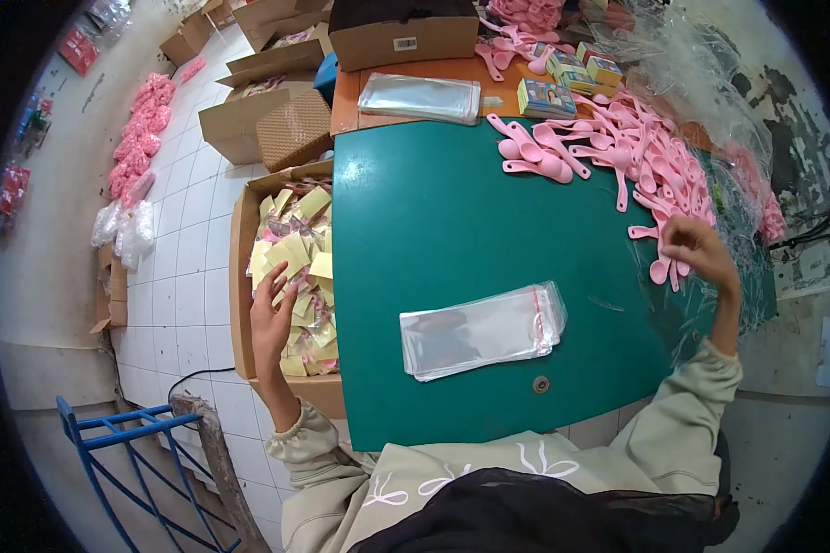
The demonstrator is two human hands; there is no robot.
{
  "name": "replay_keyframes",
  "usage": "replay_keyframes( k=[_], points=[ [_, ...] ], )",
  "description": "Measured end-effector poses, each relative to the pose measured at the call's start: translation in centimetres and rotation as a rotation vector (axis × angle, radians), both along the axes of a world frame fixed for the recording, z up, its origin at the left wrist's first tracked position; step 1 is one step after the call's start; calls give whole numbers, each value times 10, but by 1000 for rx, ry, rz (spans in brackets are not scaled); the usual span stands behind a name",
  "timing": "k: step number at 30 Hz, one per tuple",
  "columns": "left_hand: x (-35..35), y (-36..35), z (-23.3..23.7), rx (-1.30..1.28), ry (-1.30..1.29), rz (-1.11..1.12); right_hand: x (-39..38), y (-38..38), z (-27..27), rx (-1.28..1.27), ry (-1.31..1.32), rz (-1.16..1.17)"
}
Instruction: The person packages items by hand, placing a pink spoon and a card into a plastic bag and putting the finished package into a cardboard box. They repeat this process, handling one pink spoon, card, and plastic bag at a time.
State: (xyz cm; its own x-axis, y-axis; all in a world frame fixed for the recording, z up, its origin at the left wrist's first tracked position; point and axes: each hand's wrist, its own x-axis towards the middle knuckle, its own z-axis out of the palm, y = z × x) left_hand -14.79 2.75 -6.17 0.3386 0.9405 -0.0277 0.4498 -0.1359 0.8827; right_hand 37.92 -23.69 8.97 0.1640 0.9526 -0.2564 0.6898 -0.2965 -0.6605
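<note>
My left hand (272,323) hovers over the cardboard box (241,276) at the left of the table, its fingers apart and nothing in them. Filling that box are clear packets with yellow cards (290,253) and bits of pink inside. My right hand (701,251) is at the near end of a heap of pink measuring spoons (650,157), fingers curled together; what they hold, if anything, is hidden. Several spoons lie just under and beside these fingers. Between both hands, a stack of clear plastic bags (475,334) rests flat on the green table (415,221).
Behind the green top, an orange surface (346,106) carries another stack of clear bags (420,97), small card packs (546,99) and a brown box (403,41). Loose plastic wrap (710,74) spreads along the right. A blue metal rack (129,433) stands at lower left.
</note>
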Motion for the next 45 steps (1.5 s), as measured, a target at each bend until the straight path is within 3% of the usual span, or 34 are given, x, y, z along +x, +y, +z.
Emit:
replay_keyframes(
  k=[2,3,6,12,16,18,19,20,21,25,27,28,29,30,32,33,35,37,45],
  points=[
    [-7,-4,6,-14,-3,31,-6,8,16,-94,65,-79],
    [-11,-8,9,-22,-4,45,-24,13,14,-197,14,26],
    [-21,-21,15,-39,-93,92,-61,-10,-29,-34,-565,257],
    [-32,-27,-1,-75,-100,85,-75,-30,-61,-39,-389,-9],
    [-11,-30,4,-62,-127,80,-42,-20,-55,-9,-100,68],
    [-2,-32,13,-49,-107,75,6,-14,-15,-148,94,9],
    [-1,-31,15,-44,-102,64,32,-10,8,-125,340,-97],
    [0,-30,18,-39,-96,50,83,-15,0,148,264,-76],
    [-1,-29,20,13,-82,36,147,-14,-15,264,251,-313],
    [9,-31,37,85,-23,92,179,29,-16,-518,-1181,-658],
    [30,-45,58,139,78,92,152,72,-56,334,-655,-280],
    [46,-47,67,175,96,-25,126,101,-77,447,-417,-146],
    [64,-49,76,206,117,-143,52,130,-56,361,-512,0],
    [86,-57,86,259,118,-273,38,157,-80,574,-599,255],
    [128,-70,92,307,45,-553,-17,197,-82,510,-405,240],
    [144,-77,90,299,-32,-700,-31,213,-87,517,-422,219],
    [170,-94,83,342,67,-800,-42,229,-101,499,-511,165],
    [186,-100,63,410,126,-836,-46,235,-113,450,-659,99],
    [196,-93,36,352,-37,-751,-45,167,-119,446,-432,31]
  ],
)
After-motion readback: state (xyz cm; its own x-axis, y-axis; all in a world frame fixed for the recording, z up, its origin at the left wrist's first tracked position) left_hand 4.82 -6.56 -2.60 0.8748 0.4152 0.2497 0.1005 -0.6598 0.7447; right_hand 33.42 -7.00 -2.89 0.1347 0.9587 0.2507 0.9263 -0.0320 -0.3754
